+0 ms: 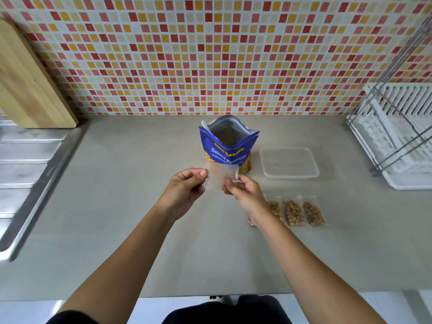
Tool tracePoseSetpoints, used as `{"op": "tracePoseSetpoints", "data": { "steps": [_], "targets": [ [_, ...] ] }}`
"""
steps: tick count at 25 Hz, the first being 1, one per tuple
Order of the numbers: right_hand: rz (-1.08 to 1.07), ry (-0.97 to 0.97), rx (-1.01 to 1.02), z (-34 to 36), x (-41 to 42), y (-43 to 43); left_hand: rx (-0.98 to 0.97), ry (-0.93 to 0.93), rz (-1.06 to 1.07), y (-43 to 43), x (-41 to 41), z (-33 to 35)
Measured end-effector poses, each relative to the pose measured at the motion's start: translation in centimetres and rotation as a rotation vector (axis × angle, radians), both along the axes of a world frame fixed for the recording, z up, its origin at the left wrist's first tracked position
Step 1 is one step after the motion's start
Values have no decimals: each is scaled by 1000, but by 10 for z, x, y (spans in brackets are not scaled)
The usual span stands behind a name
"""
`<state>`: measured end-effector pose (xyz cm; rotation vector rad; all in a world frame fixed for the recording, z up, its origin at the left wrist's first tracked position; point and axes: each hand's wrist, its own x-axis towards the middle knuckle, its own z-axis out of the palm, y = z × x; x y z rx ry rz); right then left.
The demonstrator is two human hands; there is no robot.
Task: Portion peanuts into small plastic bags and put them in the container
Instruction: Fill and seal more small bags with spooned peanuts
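- Grip: left hand (187,188) and right hand (245,195) pinch opposite edges of empty small bag (221,180).
- Advice: spread its mouth wide, close beside peanut pouch (228,150), before filling.

Your view is bright and evenly lit; the soft light leaves only faint, soft-edged shadows on the desk (121,206); the steel drainboard (28,160) at the left edge shows a pale sheen and smeared blur; the wide lens bows the tiled wall (210,54) and tilts the wooden board (30,85) and dish rack (392,136) outward; the clear bag (219,178) you hold looks hazy; print on the peanut pack (225,150) reads sharp.
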<state>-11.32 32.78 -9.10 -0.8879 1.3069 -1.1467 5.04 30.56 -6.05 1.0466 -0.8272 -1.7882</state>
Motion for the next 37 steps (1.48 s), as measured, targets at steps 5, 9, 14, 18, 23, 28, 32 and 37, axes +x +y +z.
{"op": "tracePoseSetpoints", "data": {
  "steps": [5, 9, 14, 18, 23, 28, 32, 37],
  "targets": [
    [-13, -101, 91, 2, 3, -2, 86, 211, -7, 3, -8, 5],
    [-72, -310, 89, 5, -1, -1, 133, 222, -4, 2, -9, 7],
    [-166, -268, 61, 19, -18, -1, -87, -276, -1, -3, -11, 27],
    [-177, -171, -124, 50, -35, -14, -480, -792, 82, -13, -14, 61],
    [-179, -6, -195, 87, -44, -34, -509, -803, 132, -40, -20, 87],
    [-329, -29, -225, 96, -49, -50, -434, -715, 140, -56, -31, 99],
    [-293, 712, -710, 104, -58, -55, -412, -691, 114, -73, -34, 104],
    [108, 1204, -736, 115, -52, -76, -403, -719, 21, -86, -45, 107]
  ]
}}
